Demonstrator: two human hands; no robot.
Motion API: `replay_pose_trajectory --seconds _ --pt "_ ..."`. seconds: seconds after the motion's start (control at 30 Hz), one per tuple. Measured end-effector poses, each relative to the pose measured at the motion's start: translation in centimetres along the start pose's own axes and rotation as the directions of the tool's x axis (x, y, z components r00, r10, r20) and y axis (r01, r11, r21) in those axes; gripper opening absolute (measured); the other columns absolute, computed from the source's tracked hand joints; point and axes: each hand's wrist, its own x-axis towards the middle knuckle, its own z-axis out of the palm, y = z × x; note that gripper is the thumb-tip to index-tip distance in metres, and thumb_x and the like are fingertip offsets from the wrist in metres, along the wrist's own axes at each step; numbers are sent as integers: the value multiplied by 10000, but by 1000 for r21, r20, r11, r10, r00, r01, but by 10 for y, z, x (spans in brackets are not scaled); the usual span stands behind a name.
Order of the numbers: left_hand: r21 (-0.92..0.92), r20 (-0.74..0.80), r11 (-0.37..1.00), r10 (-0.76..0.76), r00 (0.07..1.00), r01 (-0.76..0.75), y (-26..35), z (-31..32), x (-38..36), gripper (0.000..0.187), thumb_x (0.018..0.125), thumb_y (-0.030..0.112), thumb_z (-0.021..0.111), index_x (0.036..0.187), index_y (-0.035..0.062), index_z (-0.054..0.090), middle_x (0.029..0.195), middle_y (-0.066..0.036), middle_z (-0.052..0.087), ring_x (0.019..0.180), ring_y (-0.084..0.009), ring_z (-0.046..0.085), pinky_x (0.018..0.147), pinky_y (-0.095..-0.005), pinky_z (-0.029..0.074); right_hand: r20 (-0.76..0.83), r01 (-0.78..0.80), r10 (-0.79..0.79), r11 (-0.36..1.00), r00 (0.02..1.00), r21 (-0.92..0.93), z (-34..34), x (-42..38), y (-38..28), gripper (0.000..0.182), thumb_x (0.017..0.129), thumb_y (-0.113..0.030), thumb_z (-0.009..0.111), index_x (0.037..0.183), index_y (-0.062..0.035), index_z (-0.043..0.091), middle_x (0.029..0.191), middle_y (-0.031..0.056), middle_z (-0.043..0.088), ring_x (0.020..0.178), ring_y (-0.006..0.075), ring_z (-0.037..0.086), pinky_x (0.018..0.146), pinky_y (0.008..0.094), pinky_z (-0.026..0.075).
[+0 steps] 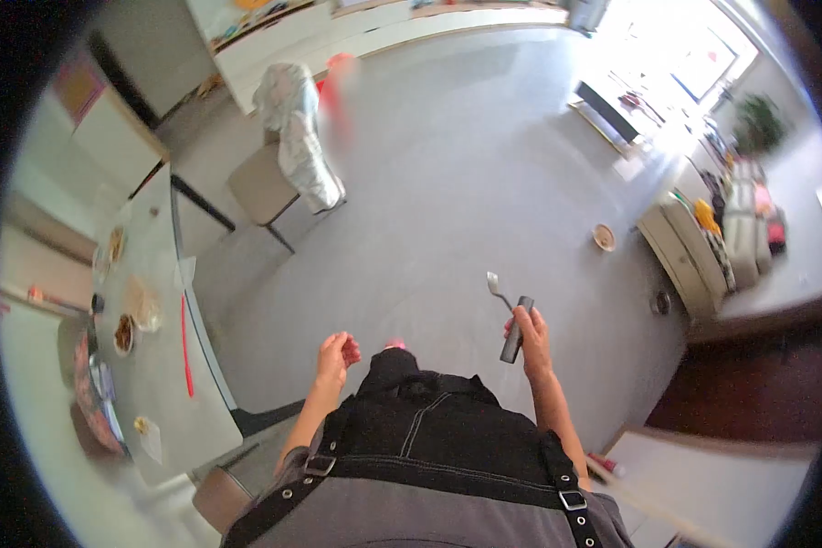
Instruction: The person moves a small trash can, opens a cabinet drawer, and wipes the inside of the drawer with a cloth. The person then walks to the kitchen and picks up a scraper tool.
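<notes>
My right hand [532,336] is closed around the thick dark handle of a fork-like utensil [513,340], held in front of my body over the floor. Its thin metal neck bends up and left to a small silver head, too small to make out clearly. My left hand [336,357] hangs in front of my left side, its fingers curled loosely together. Nothing shows in it, and it touches nothing. Between the hands is the front of my black apron [420,402].
At left, a long table [178,420] carries a bowl of food [124,334], a plastic bag [143,306] and a red stick [186,342]. A cloth-draped chair [263,187] stands ahead. Right are a round bowl [604,237] on the floor and a sofa [680,247].
</notes>
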Motion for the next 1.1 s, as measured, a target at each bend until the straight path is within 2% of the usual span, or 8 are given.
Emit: replay_pose_trajectory --seconds 0.27,0.33,0.5,0.67,0.8,0.97,1.03,1.1 --pt "-47 -62 995 -92 994 89 61 56 179 162 855 206 502 784 63 533 664 -52 572 505 -147 550 469 -288 487 99 -34 29 998 995 51 73 184 -37 292 906 -312 436 970 -38 515 736 67 573 626 123 534 577 255 429" --pt "-57 -13 997 -57 998 56 83 76 223 170 855 215 501 784 64 535 654 -45 573 513 -140 553 473 -275 483 109 -104 101 994 989 20 92 226 -58 335 906 -342 427 963 -25 517 728 67 568 642 122 528 588 244 423" --pt "90 87 996 -6 996 -1 189 150 332 182 853 234 518 802 61 535 673 -42 579 526 -124 555 501 -258 483 123 -84 83 996 989 1 129 330 -106 346 907 -340 424 997 -19 517 749 67 569 652 116 520 601 240 419" --pt "54 183 997 38 982 -49 273 214 419 172 866 217 507 827 54 543 694 -42 583 535 -114 558 516 -251 484 167 -94 83 994 982 61 169 441 -138 300 915 -302 419 1036 -41 502 801 62 587 651 103 522 584 238 415" --pt "-16 233 997 77 969 -75 311 260 490 161 880 203 491 849 55 546 718 -44 587 548 -110 563 524 -247 484 286 -58 56 998 957 -4 187 557 -152 280 910 -270 431 1061 -42 490 849 67 594 680 86 511 595 227 396" --pt "16 196 1000 12 980 -15 376 310 574 173 887 220 487 878 57 545 739 -45 590 568 -108 569 547 -247 485 445 -63 49 998 894 17 245 710 -199 274 888 -237 473 1073 -36 486 885 70 599 722 75 502 636 229 387" --pt "23 191 999 21 981 -25 414 331 606 186 889 232 487 887 55 547 751 -46 592 579 -108 572 563 -244 481 540 -33 41 999 841 -23 270 766 -230 295 877 -234 497 1087 -29 475 915 83 607 753 94 509 665 245 395" --pt "14 198 994 104 975 -109 450 352 636 189 889 235 488 888 56 548 759 -46 593 581 -108 573 567 -242 477 604 23 -1 999 797 -29 297 815 -255 293 873 -228 505 1083 -26 467 944 92 610 787 106 517 675 250 399"
